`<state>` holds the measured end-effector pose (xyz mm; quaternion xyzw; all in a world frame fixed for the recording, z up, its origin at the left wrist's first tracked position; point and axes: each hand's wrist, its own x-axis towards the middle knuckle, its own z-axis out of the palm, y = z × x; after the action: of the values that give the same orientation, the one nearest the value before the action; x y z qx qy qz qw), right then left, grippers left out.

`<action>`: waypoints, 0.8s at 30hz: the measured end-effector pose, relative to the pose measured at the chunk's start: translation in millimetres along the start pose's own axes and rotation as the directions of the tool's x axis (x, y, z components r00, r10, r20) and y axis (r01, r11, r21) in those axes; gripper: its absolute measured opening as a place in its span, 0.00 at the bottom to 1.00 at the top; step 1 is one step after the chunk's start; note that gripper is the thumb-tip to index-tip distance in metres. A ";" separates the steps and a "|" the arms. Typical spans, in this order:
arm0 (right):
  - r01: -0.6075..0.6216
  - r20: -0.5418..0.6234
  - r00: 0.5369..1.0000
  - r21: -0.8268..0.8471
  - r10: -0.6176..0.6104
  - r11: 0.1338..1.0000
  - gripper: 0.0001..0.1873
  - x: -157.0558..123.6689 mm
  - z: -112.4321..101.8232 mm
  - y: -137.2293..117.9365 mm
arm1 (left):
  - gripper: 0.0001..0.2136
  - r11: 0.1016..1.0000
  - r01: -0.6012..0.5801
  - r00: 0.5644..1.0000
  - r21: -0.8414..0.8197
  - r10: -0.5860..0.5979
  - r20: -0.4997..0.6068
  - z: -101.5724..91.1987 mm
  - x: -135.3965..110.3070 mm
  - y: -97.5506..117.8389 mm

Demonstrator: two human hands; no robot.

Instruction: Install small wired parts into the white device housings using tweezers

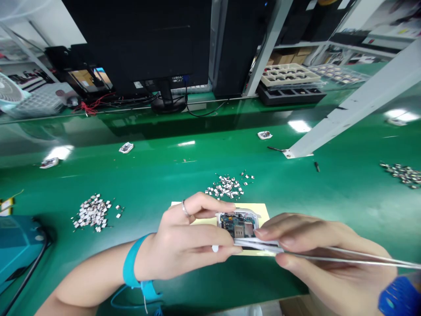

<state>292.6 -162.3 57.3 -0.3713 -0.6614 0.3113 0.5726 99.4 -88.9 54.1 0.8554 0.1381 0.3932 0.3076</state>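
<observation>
My left hand (189, 235) is closed around a small white device housing (255, 216), fingers on its far and near sides. A circuit board (235, 224) with metal-covered parts shows inside the housing. In my right hand (325, 245) is a pair of tweezers (342, 259), pinched between thumb and fingers. Its narrow end lies along the near edge of the housing; whether it grips anything there I cannot make out. Under the hands lies a pale yellow sheet (263, 210). A blue strap (131, 261) circles my left wrist.
On the green bench (158, 175) lie a pile of small white parts (94, 213), another pile (226, 188) beyond my hands and a third pile (403, 174) at right. A grey post (355, 105) rises at right. Behind stand a monitor (141, 39) and trays (291, 74).
</observation>
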 end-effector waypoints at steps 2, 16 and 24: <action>-0.020 0.002 1.000 0.028 0.020 0.999 0.20 0.1 -0.2 -0.2 | 0.03 1.000 -0.003 1.000 0.004 0.003 -0.007 -0.3 1.0 -0.2; 0.058 0.191 0.980 -0.027 -0.052 0.998 0.13 -8.9 -12.0 0.7 | 0.06 0.998 0.000 0.998 -0.065 -0.004 -0.056 -0.4 2.7 -0.1; 0.088 0.124 0.990 -0.181 -0.067 0.980 0.12 -12.9 -3.7 -5.6 | 0.09 0.999 0.024 0.998 -0.044 -0.026 -0.052 -1.6 5.4 2.0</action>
<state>296.3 -176.2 55.8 -0.3781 -0.7339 0.2468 0.5074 101.7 -87.1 59.3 0.8361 0.1484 0.4145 0.3272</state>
